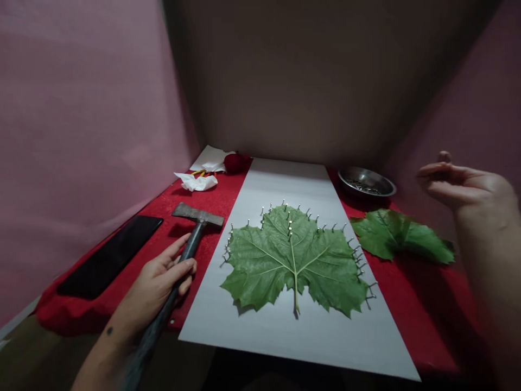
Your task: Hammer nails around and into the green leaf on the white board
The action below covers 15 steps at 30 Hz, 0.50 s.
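My left hand (166,277) is wrapped round the dark handle of a hammer (197,217), whose metal head hovers over the red cloth left of a white board (280,182). A large green leaf (268,266) lies on the board, with several nails (290,231) standing along its upper and side edges and a few on its central vein. Raised at the far right, my right hand (459,182) has its fingers curled and pressed together; whatever they hold, if anything, is hidden. Below it a second leaf (402,233) rests on the cloth.
A metal bowl (366,184) of loose nails stands at the back right. Along the left lie a black phone (112,255), crumpled white paper (197,182) and a red ball of yarn (235,162). Red cloth (411,304) covers the table, and walls close in at both sides and behind.
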Each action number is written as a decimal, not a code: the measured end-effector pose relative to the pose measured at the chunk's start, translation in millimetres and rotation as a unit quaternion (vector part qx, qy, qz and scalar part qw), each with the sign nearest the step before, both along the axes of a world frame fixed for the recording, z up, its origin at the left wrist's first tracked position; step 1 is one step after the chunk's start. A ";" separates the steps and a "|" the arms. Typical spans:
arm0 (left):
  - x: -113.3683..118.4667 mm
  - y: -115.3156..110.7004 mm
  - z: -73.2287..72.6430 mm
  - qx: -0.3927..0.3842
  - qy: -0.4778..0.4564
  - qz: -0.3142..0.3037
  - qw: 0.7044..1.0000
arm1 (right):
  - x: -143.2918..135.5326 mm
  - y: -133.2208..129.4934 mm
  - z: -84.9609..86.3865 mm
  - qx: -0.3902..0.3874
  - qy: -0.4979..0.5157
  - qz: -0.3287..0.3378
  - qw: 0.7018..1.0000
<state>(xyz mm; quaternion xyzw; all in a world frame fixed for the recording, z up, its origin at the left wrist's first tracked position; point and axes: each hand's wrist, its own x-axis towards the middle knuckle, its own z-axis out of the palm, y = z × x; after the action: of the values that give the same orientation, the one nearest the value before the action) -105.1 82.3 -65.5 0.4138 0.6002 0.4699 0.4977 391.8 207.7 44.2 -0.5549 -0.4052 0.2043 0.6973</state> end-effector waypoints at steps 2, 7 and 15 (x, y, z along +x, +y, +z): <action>1.0 0.0 1.2 0.008 0.000 -0.004 1.000 | -8.7 -28.3 0.9 -0.041 0.201 0.054 0.977; 1.8 -0.4 1.7 0.030 0.000 -0.007 1.000 | -37.5 -79.9 -14.3 -0.023 0.371 0.080 0.925; 3.5 -0.5 2.9 0.026 0.010 -0.006 1.000 | -65.1 -138.3 -58.8 -0.020 0.557 0.139 0.819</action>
<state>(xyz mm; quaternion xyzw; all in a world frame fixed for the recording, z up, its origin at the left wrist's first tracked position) -101.6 81.9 -62.6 0.4347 0.5903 0.4784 0.4835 326.7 69.4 -14.6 -0.2984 -0.0169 0.5816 0.7566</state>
